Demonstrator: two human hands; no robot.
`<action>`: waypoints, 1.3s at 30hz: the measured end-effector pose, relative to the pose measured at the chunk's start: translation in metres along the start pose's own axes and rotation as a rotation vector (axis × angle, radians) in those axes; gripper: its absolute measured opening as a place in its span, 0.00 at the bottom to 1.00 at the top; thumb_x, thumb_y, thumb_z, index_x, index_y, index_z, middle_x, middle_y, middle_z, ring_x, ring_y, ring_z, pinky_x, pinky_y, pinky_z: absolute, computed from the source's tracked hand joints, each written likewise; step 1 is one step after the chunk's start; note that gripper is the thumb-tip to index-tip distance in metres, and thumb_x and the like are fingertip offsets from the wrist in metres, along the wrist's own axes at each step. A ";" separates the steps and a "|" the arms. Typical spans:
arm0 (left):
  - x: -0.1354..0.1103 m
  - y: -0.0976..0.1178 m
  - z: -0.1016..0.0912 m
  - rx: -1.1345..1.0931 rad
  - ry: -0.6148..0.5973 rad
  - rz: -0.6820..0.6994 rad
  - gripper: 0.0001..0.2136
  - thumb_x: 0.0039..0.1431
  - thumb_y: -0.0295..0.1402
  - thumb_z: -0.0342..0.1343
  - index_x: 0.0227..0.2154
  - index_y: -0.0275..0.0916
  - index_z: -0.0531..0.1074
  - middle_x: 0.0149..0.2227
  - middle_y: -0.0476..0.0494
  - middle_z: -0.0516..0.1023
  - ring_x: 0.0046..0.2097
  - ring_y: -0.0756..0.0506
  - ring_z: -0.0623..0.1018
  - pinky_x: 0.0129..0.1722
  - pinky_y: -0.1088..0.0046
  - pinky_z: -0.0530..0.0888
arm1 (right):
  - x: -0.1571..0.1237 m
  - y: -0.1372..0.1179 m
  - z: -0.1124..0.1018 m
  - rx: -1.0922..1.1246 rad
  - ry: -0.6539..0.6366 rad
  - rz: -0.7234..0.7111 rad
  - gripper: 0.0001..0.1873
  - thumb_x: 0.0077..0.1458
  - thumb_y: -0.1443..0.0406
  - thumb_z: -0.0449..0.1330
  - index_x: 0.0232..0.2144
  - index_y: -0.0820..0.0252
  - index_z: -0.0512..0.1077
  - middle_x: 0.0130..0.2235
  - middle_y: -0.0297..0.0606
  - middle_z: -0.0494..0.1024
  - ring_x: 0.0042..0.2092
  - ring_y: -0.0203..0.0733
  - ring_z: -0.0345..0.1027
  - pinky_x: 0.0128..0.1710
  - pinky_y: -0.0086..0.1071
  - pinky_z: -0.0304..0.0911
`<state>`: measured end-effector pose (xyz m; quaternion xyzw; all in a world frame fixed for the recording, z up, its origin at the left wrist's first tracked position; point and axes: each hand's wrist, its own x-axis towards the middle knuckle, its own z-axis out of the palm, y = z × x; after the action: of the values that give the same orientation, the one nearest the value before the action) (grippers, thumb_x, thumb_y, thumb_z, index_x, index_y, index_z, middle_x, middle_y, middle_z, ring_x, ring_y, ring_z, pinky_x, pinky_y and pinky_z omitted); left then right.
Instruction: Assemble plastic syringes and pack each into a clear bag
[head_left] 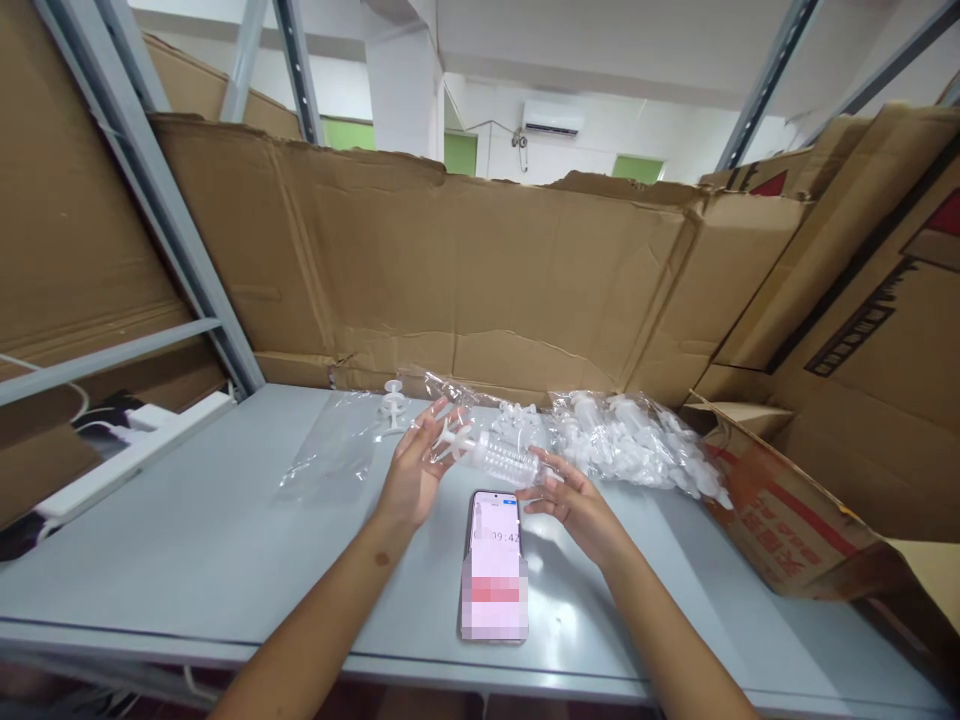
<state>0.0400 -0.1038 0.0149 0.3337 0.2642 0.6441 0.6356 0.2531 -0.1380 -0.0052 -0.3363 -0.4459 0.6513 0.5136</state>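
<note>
A clear plastic syringe (504, 458) with a ribbed-looking barrel and a white handle end is held level above the table, between my two hands. My left hand (421, 462) has its fingers around the white handle end. At the other end, my right hand (568, 497) pinches the narrow tip. Just behind them lie small white plastic parts (517, 418), and a clear bag (634, 440) full of white and clear pieces rests to the right. A white stacked-disc part (392, 400) stands left of my left hand.
A phone (495, 560) lies face up on the grey table (322, 570). An empty-looking clear bag (330, 440) lies at the left. A white power strip (135, 465) borders the left side; cardboard walls (480, 260) rise behind, and a cardboard box (787, 510) stands right.
</note>
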 end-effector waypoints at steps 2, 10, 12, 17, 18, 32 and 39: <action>0.000 -0.001 -0.001 0.029 -0.016 -0.017 0.20 0.51 0.40 0.56 0.48 0.42 0.66 0.47 0.40 0.72 0.44 0.43 0.75 0.41 0.68 0.73 | 0.000 -0.001 -0.001 0.002 -0.031 -0.012 0.24 0.47 0.61 0.63 0.48 0.55 0.68 0.36 0.38 0.76 0.36 0.44 0.73 0.36 0.38 0.67; -0.005 -0.012 0.004 0.022 -0.098 -0.063 0.19 0.55 0.42 0.52 0.49 0.43 0.65 0.48 0.41 0.72 0.44 0.45 0.75 0.42 0.69 0.73 | 0.003 -0.006 -0.009 0.068 0.076 0.034 0.21 0.52 0.52 0.55 0.44 0.58 0.71 0.40 0.41 0.75 0.32 0.42 0.74 0.28 0.31 0.68; -0.006 -0.011 0.006 0.011 -0.102 -0.051 0.20 0.56 0.43 0.49 0.51 0.47 0.63 0.51 0.42 0.70 0.45 0.46 0.75 0.42 0.68 0.73 | 0.003 -0.007 -0.011 0.105 0.064 0.034 0.24 0.50 0.51 0.57 0.46 0.56 0.69 0.40 0.39 0.75 0.33 0.42 0.74 0.30 0.32 0.67; -0.008 -0.007 0.013 -0.045 -0.120 -0.047 0.20 0.57 0.43 0.47 0.53 0.54 0.58 0.57 0.45 0.63 0.50 0.44 0.72 0.47 0.61 0.70 | 0.006 -0.002 -0.014 0.210 0.014 -0.094 0.32 0.38 0.57 0.68 0.48 0.54 0.67 0.30 0.33 0.76 0.35 0.42 0.72 0.33 0.31 0.65; -0.009 -0.007 0.015 -0.061 -0.143 -0.048 0.20 0.57 0.43 0.47 0.54 0.54 0.57 0.57 0.46 0.62 0.51 0.44 0.71 0.49 0.59 0.69 | 0.008 0.000 -0.014 0.238 0.034 -0.116 0.31 0.37 0.58 0.68 0.47 0.53 0.68 0.30 0.32 0.76 0.34 0.40 0.71 0.33 0.31 0.64; -0.007 -0.017 0.020 -0.024 -0.400 -0.055 0.22 0.58 0.47 0.43 0.54 0.48 0.60 0.58 0.42 0.61 0.57 0.41 0.63 0.55 0.58 0.60 | 0.012 0.001 -0.016 0.457 0.144 -0.135 0.13 0.45 0.57 0.63 0.35 0.53 0.72 0.30 0.29 0.77 0.28 0.34 0.69 0.29 0.30 0.64; 0.036 -0.008 -0.005 0.439 -0.089 0.230 0.19 0.55 0.43 0.48 0.48 0.44 0.66 0.55 0.41 0.65 0.48 0.42 0.71 0.44 0.65 0.69 | 0.008 -0.024 -0.041 0.565 0.269 -0.328 0.10 0.46 0.57 0.61 0.30 0.55 0.70 0.25 0.30 0.75 0.28 0.33 0.69 0.30 0.29 0.67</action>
<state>0.0421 -0.0676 0.0087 0.5195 0.3301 0.6240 0.4814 0.2966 -0.1184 0.0014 -0.1878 -0.2245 0.6076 0.7383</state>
